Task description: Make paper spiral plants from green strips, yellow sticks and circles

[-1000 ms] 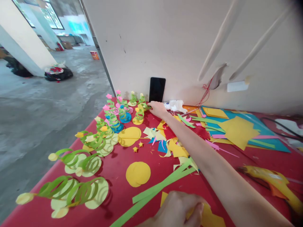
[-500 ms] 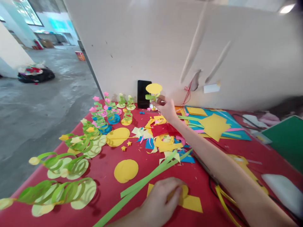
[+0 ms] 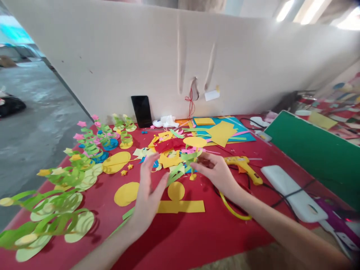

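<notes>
My right hand (image 3: pixel 222 174) pinches a paper craft (image 3: pixel 195 142) in the air over the red table. It has a yellow disc on top, curled green strips below and a small yellow piece hanging underneath. Empty, with thumb and fingers apart, my left hand (image 3: pixel 146 195) hovers to the left of it. Between and below the hands lie a small yellow paper circle (image 3: pixel 176 191) and a flat yellow paper strip (image 3: pixel 191 206). Long green paper strips (image 3: pixel 128 213) run beneath my left hand. Larger yellow circles (image 3: pixel 125 194) lie left of that hand.
Finished spiral paper crafts (image 3: pixel 81 172) line the left edge. Paper scraps (image 3: pixel 170 159) heap in the middle. A yellow glue gun (image 3: pixel 244 165) lies right, with a cable, near a white power strip (image 3: pixel 292 193) and a green board (image 3: pixel 315 157). A black phone (image 3: pixel 142 111) leans on the back panel.
My right hand has brought the craft from near the back panel toward me. My left hand has let go of the small yellow circle and lifted, opening. The view has swung right.
</notes>
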`<state>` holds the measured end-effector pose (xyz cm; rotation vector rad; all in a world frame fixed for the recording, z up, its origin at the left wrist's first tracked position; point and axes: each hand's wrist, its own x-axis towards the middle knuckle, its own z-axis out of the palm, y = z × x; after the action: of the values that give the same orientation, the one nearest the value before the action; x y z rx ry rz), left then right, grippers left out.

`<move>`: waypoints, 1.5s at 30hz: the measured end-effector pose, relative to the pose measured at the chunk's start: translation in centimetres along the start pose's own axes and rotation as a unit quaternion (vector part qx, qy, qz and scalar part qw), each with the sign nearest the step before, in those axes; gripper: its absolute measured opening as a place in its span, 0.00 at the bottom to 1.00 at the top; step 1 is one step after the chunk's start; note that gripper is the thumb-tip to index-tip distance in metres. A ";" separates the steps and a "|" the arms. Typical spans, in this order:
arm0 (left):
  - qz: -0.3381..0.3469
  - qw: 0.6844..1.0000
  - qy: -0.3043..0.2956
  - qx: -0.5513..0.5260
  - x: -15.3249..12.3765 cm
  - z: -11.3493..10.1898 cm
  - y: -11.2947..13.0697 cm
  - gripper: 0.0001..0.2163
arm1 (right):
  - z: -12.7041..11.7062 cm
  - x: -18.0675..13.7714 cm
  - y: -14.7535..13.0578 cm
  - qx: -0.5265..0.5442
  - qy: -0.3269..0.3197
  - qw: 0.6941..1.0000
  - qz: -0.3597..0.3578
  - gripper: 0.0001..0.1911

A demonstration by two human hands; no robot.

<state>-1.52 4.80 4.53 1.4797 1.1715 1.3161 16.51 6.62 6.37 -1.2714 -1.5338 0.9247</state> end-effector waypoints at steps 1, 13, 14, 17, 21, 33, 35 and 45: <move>0.025 0.999 0.026 -0.002 0.4 0.2 0.9 0.17 | 0.1 -0.6 0.0 -0.012 0.008 1.000 -0.005 0.13; 0.072 0.996 -0.026 0.056 1.0 2.5 3.7 0.06 | 1.4 -2.8 -0.8 -0.156 0.052 0.982 -0.088 0.04; 0.069 0.996 -0.030 0.055 0.9 2.4 3.6 0.06 | 1.5 -3.0 -0.8 -0.164 0.047 0.981 -0.090 0.03; 0.057 0.997 -0.034 0.037 0.8 2.2 3.4 0.07 | 1.3 -3.6 -0.7 -0.194 0.028 0.977 -0.085 0.06; 0.021 0.997 -0.059 -0.038 0.5 1.5 2.6 0.11 | -2.1 -4.6 0.6 -0.254 0.045 0.965 -0.047 0.11; -0.026 0.996 -0.081 -0.040 -0.7 1.0 1.5 0.12 | -13.9 -4.4 12.0 -0.453 0.122 0.875 0.118 0.14; -0.042 0.995 -0.072 -0.055 -0.8 1.2 1.8 0.10 | -14.0 -4.4 12.4 -0.441 0.120 0.880 0.131 0.14; -0.062 0.993 -0.077 -0.061 -0.7 1.2 3.0 0.08 | -14.3 -5.1 11.4 -0.217 0.182 0.942 0.180 0.15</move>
<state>0.04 3.42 7.15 1.3722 1.0462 1.1488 33.85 3.71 -0.89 -1.9681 -1.2655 0.5297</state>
